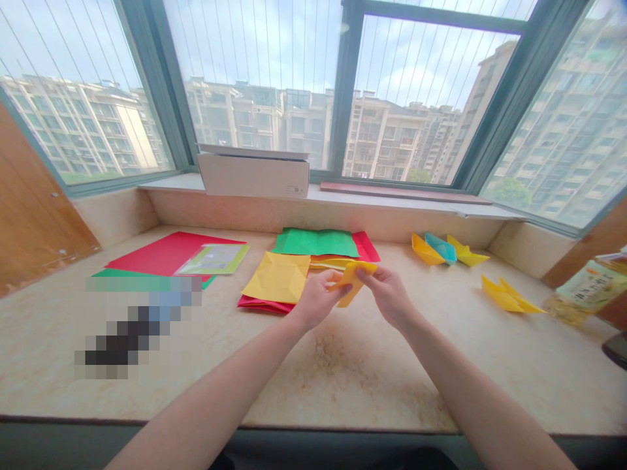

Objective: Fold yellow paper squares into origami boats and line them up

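Between my two hands is a small piece of folded yellow paper (349, 295), held up over the counter. My left hand (319, 297) grips its left side, fingers closed round the edge. On the other side, my right hand (386, 292) pinches the upper right corner between thumb and fingers. Just behind and left of my hands lies a creased yellow sheet (274, 277) on top of red folded sheets (259, 304). A creased green sheet (316, 242) and a red sheet (367, 247) are stacked farther back.
At right stand folded paper boats: yellow (426, 250), blue (441, 248), and more yellow (509, 297). A labelled jar (595, 284) is at the far right. Flat red paper (166, 253) and a clear packet (215, 259) lie left, near a blurred-out patch. A white box (252, 175) sits on the windowsill.
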Tool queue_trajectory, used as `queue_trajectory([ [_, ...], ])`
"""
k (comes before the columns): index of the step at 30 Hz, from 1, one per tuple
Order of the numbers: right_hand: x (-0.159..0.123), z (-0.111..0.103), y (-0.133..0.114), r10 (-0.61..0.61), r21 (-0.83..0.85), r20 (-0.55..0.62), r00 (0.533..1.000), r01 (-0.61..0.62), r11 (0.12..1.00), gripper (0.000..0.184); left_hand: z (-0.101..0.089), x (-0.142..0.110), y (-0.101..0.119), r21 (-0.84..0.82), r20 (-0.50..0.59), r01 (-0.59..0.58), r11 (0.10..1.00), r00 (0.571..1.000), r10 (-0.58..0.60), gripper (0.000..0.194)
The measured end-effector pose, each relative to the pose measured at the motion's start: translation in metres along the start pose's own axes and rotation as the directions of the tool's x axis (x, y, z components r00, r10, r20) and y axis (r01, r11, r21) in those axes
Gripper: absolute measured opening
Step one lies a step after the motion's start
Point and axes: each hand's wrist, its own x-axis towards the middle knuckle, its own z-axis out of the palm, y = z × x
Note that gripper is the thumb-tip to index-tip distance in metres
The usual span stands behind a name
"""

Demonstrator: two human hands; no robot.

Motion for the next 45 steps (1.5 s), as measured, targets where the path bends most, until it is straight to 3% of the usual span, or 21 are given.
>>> queue_trajectory([
  [3,-0.001,0.002,-0.002,-0.019,-0.042,0.007,1.000,0.019,0.999,0.028,-0.002,0.000,0.001,0.134,-0.141,-0.053,0.990,0.987,0.072,0.041],
  [6,-0.002,0.004,-0.004,-0.074,-0.075,0.026,0.997,0.075,0.994,0.026,-0.006,0.000,0.004,0.296,-0.265,-0.031,0.955,0.958,0.114,0.042],
  [9,-0.003,0.006,-0.006,-0.105,-0.118,0.038,0.994,0.108,0.987,0.025,-0.011,0.000,0.006,0.327,-0.307,0.009,0.945,0.947,0.097,0.043],
  [12,-0.005,0.006,-0.007,-0.126,-0.165,0.048,0.991,0.132,0.977,0.023,-0.011,0.000,0.007,0.232,-0.254,0.026,0.972,0.966,0.035,0.043],
  [16,-0.006,0.008,-0.008,-0.156,-0.207,0.101,0.983,0.174,0.963,0.022,-0.004,-0.001,0.008,-0.046,-0.102,0.064,0.997,0.992,-0.069,0.049],
  [19,-0.007,0.008,-0.007,-0.166,-0.219,0.133,0.977,0.192,0.957,0.019,0.001,0.000,0.010,-0.239,-0.016,0.038,0.970,0.999,-0.043,0.052],
  [23,-0.008,0.007,-0.004,-0.185,-0.280,0.132,0.974,0.216,0.935,0.014,0.001,0.001,0.009,-0.391,-0.027,0.017,0.920,0.999,-0.029,0.056],
  [30,-0.008,0.004,-0.003,-0.219,-0.326,0.145,0.965,0.255,0.910,0.015,0.001,0.000,0.007,-0.477,-0.087,-0.004,0.879,0.995,-0.043,0.047],
  [37,-0.010,0.004,-0.010,-0.163,-0.314,0.245,0.956,0.237,0.920,0.020,0.000,0.000,0.010,-0.479,-0.098,-0.030,0.877,0.995,-0.019,0.050],
  [41,-0.011,0.005,-0.010,-0.275,-0.298,0.200,0.941,0.325,0.897,0.017,0.000,0.000,0.012,-0.496,-0.104,-0.047,0.867,0.995,-0.005,0.053],
  [45,-0.008,0.002,-0.007,-0.426,-0.347,0.167,0.889,0.457,0.819,0.020,0.001,-0.001,0.013,-0.504,-0.048,-0.076,0.860,0.997,0.060,0.058],
])
